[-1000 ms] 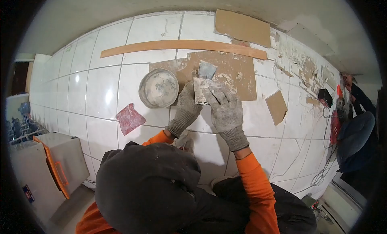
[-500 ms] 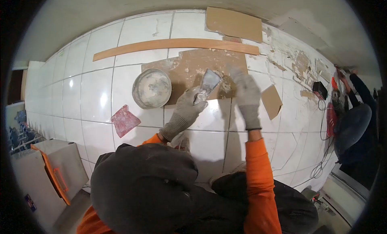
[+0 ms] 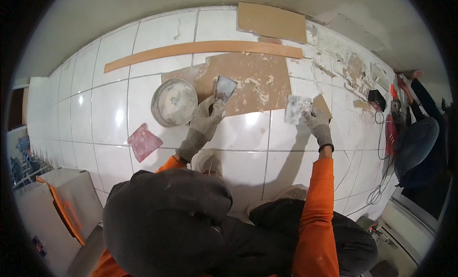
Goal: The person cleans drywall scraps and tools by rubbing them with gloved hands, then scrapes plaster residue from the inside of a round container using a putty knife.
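Note:
My left hand (image 3: 205, 118), in a grey knit glove, is closed around the handle of a putty knife (image 3: 225, 89). Its smeared blade points up, over the left part of a brown board (image 3: 248, 91) strewn with pale scraps. Beside that hand stands a round metal pan (image 3: 173, 103) with whitish filler in it. To the right of the board, my gloved right hand (image 3: 317, 122) grips a wide flat blade (image 3: 298, 108) coated in white; its handle is hidden by the fingers. A small brown piece (image 3: 322, 106) lies just behind this hand.
A long wooden strip (image 3: 200, 48) lies beyond the board, with another board (image 3: 272, 23) by the wall. A reddish rag (image 3: 145, 142) is on the tiles at left. At right are rubble (image 3: 355, 69), a black box (image 3: 377, 100), cables and another person (image 3: 417, 143).
My right hand has moved right and down, away from the board, and its wide blade now shows clearly. My left hand has shifted left, with the putty knife nearer the pan.

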Available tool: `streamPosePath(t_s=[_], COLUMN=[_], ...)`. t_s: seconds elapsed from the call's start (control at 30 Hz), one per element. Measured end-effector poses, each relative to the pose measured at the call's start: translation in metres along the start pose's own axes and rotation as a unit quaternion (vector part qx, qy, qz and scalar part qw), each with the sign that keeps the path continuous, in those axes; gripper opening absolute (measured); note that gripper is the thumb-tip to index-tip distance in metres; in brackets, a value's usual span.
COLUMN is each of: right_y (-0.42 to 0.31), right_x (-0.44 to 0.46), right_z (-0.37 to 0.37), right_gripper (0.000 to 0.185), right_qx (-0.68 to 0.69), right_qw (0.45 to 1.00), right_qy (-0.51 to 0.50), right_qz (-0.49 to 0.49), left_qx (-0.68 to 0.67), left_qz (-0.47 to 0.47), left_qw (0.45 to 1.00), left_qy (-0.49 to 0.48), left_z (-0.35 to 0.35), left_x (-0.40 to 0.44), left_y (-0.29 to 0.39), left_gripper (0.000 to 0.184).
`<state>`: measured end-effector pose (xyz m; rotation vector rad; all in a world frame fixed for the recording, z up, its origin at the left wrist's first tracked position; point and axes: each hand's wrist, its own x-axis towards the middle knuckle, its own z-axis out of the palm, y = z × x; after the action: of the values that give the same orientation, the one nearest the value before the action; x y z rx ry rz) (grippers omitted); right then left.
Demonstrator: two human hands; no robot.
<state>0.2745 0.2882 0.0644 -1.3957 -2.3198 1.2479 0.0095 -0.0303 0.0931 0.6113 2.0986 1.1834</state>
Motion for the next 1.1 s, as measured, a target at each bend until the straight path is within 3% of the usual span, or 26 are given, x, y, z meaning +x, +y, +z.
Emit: streamPosePath(t_s=[0.07,0.1,0.13,0.2,0.3,0.4,0.5,0.6,0.63,0.73,0.77,0.87,0.9,1.0,1.1], right_y=[-0.009,-0.027,-0.019,-0.019,-0.020,0.042,0.004,-0.066,-0.105,-0.139,-0.152,-0.166,-0.182,-0.149,-0.152], right_x=[0.008,0.004,0.013,0.023,0.032,0.051,0.026,-0.001,-0.009,-0.041,-0.047,-0.065,-0.071,-0.072,-0.064], right_z=[-0.009,-0.017,-0.021,-0.034,-0.031,-0.028,-0.010,0.017,0.029,0.094,0.109,0.138,0.131,0.145,0.150], right_gripper=[0.020,0.022,0.025,0.027,0.032,0.039,0.054,0.055,0.054,0.045,0.041,0.040,0.037,0.031,0.030], right_qx=[-0.099,0.029,0.058,0.028,0.007,-0.247,-0.413,-0.132,-0.040,0.153,0.074,0.163,0.129,0.150,0.067], right_qw=[0.995,0.999,0.996,0.998,0.995,0.966,0.897,0.988,0.996,0.942,0.930,0.908,0.921,0.930,0.945], right_qy=[0.004,0.025,0.043,0.032,-0.039,-0.074,0.157,0.061,-0.076,-0.281,-0.353,-0.385,-0.368,-0.328,-0.310], right_qz=[0.014,0.027,-0.043,0.049,0.093,-0.010,-0.035,-0.056,0.016,-0.103,-0.065,0.041,0.002,-0.064,-0.078], left_qx=[0.000,0.002,-0.033,-0.102,-0.197,-0.313,-0.368,-0.380,-0.382,-0.272,-0.269,-0.072,0.023,-0.039,0.088], left_qz=[0.035,0.043,0.002,-0.058,-0.108,-0.063,-0.056,-0.037,-0.027,-0.044,-0.048,0.009,0.025,0.035,0.038], left_qw=[0.999,0.999,0.999,0.993,0.972,0.944,0.924,0.922,0.922,0.961,0.961,0.996,0.997,0.988,0.938], left_qy=[-0.003,0.000,-0.006,-0.024,-0.063,-0.080,-0.088,-0.063,-0.055,-0.037,-0.033,-0.058,-0.067,0.147,0.334], left_z=[-0.001,-0.004,-0.005,-0.007,-0.006,0.000,0.004,0.022,0.027,0.030,0.031,0.012,-0.001,-0.022,-0.070], left_x=[0.004,-0.001,-0.007,-0.005,-0.003,-0.008,-0.009,-0.005,-0.001,0.003,0.001,-0.002,-0.004,-0.038,-0.078], left_y=[0.003,0.005,0.011,0.027,0.021,0.020,0.014,0.002,0.001,0.019,0.026,0.023,0.023,-0.010,-0.077], left_gripper=[0.029,0.028,0.026,0.022,0.021,0.024,0.022,0.019,0.018,0.016,0.021,0.027,0.029,0.026,0.020])
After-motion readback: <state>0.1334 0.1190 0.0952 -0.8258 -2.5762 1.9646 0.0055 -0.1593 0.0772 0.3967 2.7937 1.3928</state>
